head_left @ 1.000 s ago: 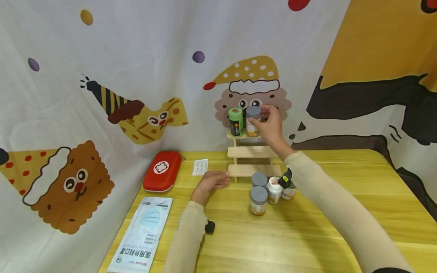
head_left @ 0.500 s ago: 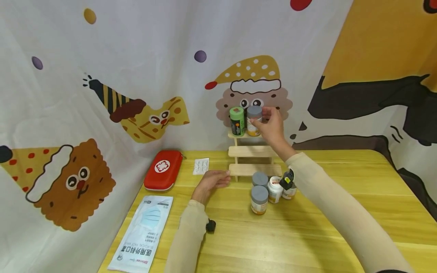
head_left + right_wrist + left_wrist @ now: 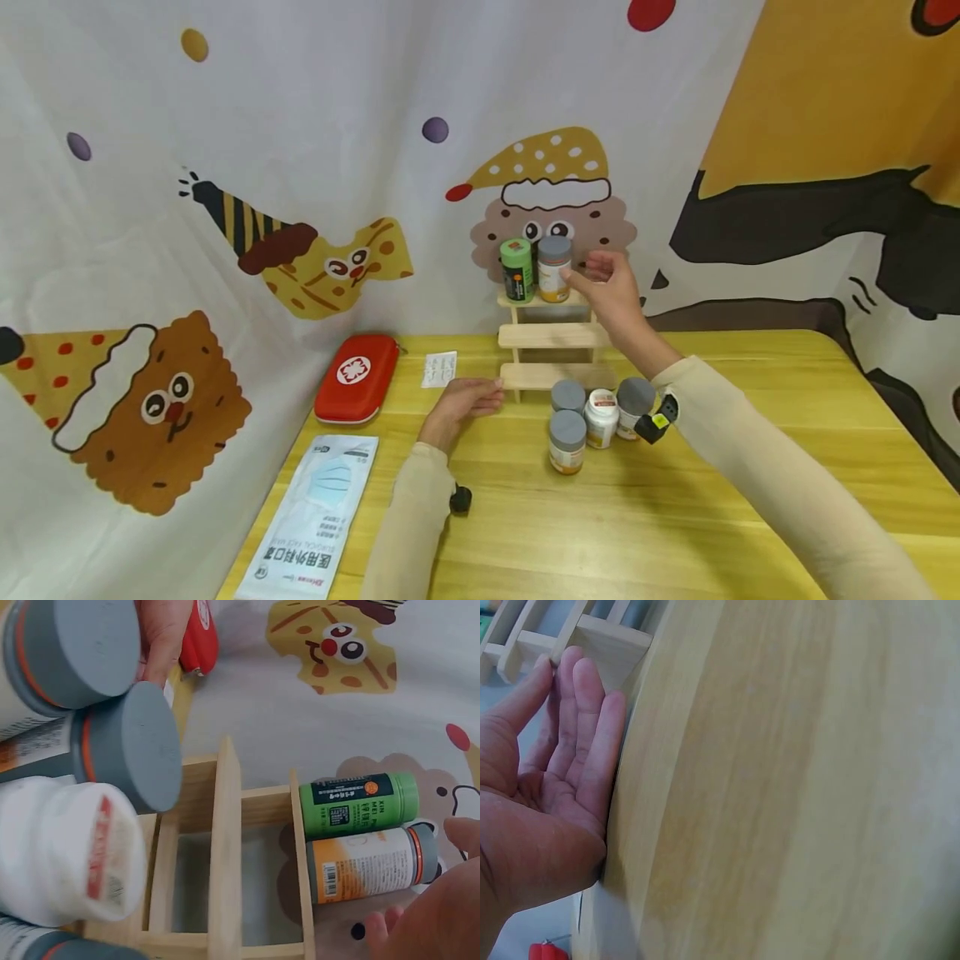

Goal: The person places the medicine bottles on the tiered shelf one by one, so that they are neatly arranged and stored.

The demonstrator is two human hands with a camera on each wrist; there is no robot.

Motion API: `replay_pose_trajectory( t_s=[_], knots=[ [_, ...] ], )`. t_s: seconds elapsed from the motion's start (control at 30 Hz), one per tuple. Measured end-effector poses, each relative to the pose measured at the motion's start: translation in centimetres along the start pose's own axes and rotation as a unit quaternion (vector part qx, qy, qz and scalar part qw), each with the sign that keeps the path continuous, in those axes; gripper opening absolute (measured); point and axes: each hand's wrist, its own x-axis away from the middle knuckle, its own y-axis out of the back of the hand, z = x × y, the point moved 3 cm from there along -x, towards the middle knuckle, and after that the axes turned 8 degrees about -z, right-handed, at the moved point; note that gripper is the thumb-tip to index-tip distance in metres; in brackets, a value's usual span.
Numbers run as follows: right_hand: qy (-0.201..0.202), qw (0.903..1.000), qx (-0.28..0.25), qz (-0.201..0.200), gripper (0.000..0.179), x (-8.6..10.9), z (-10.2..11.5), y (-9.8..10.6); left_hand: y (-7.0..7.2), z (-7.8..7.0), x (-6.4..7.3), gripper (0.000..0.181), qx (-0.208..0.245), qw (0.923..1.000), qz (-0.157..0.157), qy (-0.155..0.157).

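Note:
A three-step wooden display stand (image 3: 555,335) stands against the back cloth. On its top step a green pill bottle (image 3: 517,271) and a grey-capped pill bottle (image 3: 555,268) stand upright side by side. My right hand (image 3: 611,296) is just right of the grey-capped bottle, thumb and fingers spread apart. In the right wrist view, a gap shows between that bottle's cap and the hand (image 3: 439,907). My left hand (image 3: 467,404) pinches the left end of the lowest step between thumb and fingertips. The left wrist view shows its other fingers (image 3: 600,757) extended.
In front of the stand are more grey-capped bottles (image 3: 567,442) and a white-capped bottle (image 3: 602,418), grouped closely. Left on the table lie a red first-aid case (image 3: 358,379), a blister pack (image 3: 438,368) and a face-mask packet (image 3: 311,517).
My right hand has let go of the grey-capped bottle on the top step and drawn back right and slightly down. The left hand stays on the stand.

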Motion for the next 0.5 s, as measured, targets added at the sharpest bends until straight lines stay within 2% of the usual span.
replay_pose_trajectory(
  t_s=[0.5],
  knots=[
    [-0.029,0.9955,0.03,0.084,0.077,3.4,-2.8,2.6,0.2,0.1,-0.2,0.036,0.0,1.0,-0.002,0.004]
  ],
)
